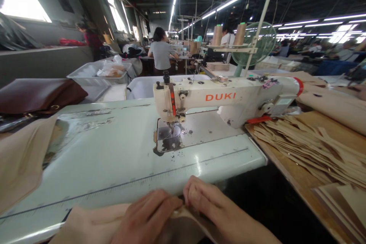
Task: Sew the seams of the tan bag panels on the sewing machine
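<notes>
A beige fabric piece [97,219] lies across the front edge of the pale green sewing table [114,152]. My left hand [148,213] is closed on it, the fingers bent over its upper edge. Close beside, my right hand [204,200] pinches the same piece with curled fingers; the fingertips of both hands nearly meet. Part of the piece hangs below the table edge, and what lies under my fingers is hidden. Beyond my hands stands a white sewing machine [211,97] with its needle area [173,129] bare of cloth.
Stacked beige strips [309,148] and flat panels [340,206] lie on a wooden board at right. More beige material [23,156] covers the table's left end, near a brown leather bag [40,93]. Plastic bins [100,74], thread cones [240,34] and a person [162,51] are behind.
</notes>
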`<control>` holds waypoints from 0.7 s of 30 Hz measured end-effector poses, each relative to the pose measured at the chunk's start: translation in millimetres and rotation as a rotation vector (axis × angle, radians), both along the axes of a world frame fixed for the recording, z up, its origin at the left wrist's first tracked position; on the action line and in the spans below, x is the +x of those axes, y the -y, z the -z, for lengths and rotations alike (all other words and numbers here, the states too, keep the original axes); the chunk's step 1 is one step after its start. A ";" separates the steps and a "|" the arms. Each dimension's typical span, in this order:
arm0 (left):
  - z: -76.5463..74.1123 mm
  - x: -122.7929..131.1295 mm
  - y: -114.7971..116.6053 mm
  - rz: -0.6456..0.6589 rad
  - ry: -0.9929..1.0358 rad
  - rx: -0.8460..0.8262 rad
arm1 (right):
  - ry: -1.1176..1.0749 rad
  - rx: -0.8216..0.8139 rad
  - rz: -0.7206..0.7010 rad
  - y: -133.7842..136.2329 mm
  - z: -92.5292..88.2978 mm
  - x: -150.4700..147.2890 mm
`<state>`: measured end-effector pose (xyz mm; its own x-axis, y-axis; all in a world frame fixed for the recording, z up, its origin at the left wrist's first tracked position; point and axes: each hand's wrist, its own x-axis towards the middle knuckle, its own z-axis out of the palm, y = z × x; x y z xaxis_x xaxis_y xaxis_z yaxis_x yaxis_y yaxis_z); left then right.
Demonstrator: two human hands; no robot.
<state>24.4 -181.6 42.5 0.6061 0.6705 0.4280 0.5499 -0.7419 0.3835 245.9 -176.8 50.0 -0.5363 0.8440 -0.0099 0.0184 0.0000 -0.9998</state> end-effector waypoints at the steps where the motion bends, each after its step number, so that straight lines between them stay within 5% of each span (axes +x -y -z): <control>1: 1.5 -1.4 -1.6 -0.015 0.002 -0.113 | -0.094 -0.090 0.014 -0.3 3.0 -2.5; 6: -0.1 -2.2 -15.4 -0.036 0.112 -0.549 | -0.466 -0.487 0.126 -4.4 26.8 -20.8; 9: -6.8 -4.1 -22.9 -0.037 0.164 -0.774 | -0.486 -0.545 0.113 -9.4 32.3 -20.3; 12: -9.9 -7.2 -27.3 -0.105 0.184 -0.851 | -0.272 -0.340 0.088 -10.1 24.8 -9.3; 17: -5.6 -3.0 -29.2 -0.282 0.122 -0.623 | 0.366 0.160 0.215 0.9 10.5 -3.9; 21: -6.8 -0.9 -28.5 -0.304 0.155 -0.628 | 0.448 0.222 0.198 -7.3 10.6 -13.7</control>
